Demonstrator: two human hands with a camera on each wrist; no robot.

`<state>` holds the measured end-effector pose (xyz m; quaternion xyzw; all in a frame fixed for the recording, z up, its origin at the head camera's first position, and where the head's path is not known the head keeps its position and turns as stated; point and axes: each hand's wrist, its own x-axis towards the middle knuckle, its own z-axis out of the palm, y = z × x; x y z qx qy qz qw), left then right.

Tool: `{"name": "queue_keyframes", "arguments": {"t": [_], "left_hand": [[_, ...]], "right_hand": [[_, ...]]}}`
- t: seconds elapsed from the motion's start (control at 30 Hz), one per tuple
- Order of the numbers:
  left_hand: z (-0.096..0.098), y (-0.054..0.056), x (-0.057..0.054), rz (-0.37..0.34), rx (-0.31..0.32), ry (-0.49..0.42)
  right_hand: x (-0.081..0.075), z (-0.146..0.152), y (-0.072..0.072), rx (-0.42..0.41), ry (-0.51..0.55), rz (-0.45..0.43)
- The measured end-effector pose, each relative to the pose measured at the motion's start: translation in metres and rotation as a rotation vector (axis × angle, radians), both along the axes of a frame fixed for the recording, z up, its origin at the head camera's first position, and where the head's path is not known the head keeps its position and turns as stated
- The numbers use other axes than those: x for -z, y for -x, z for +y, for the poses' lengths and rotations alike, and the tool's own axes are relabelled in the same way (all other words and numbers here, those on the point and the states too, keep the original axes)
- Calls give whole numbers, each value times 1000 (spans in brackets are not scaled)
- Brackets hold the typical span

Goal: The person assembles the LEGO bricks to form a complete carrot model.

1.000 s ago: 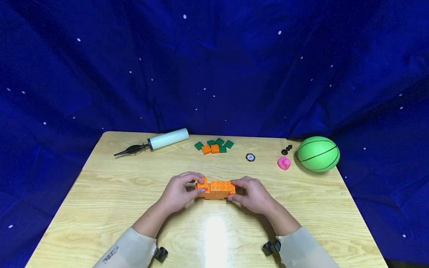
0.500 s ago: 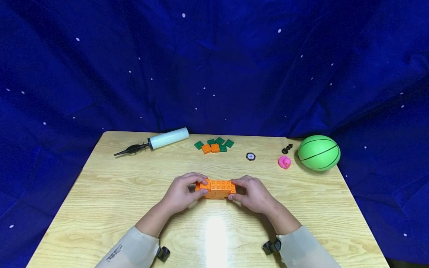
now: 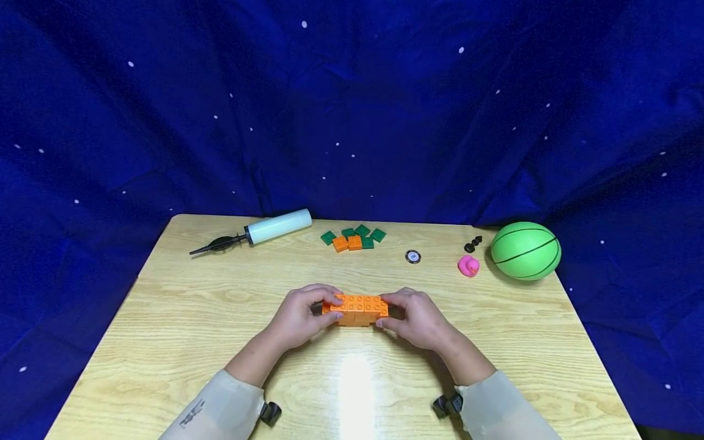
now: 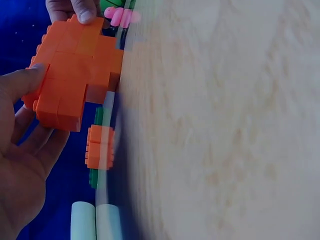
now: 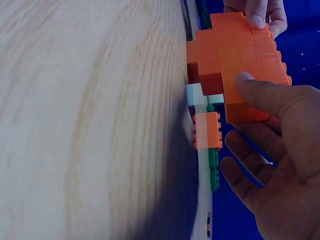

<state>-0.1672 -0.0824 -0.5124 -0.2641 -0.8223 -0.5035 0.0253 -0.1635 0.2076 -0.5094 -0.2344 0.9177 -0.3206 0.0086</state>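
Blue curtain (image 3: pixel 352 110) and wood-grained table (image 3: pixel 165 318) framed an orange block assembly (image 3: pixel 360 316)

The assembly's long axis ran left to right near the middle of the table, studs uppermost (contact with the surface could not be told). The left hand (image 3: pixel 299 315) pinched its left end and the right hand (image 3: pixel 415 318) its right, each thumb on the near face; two right-hand fingers stood off the block. Neither hand was clearly nearer. Beyond lay loose orange and green blocks (image 3: pixel 354 242), a pump (image 3: pixel 279 227) to their left; rightward followed a round chip (image 3: pixel 413 256), a pink duck (image 3: pixel 469 266) and a green ball (image 3: pixel 526 251).
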Motion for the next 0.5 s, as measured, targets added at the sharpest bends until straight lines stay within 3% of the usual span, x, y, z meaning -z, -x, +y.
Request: {"name": "queue_keyframes", "arguments": {"t": [0.27,0.5], "left_hand": [[-3,3,-3,-76,-19,15],[0,5,-5,-69,3,39]], "right_hand": [[-2,-3,1,1,6,-7],[-2,-2,0,20,-4,-6]]}}
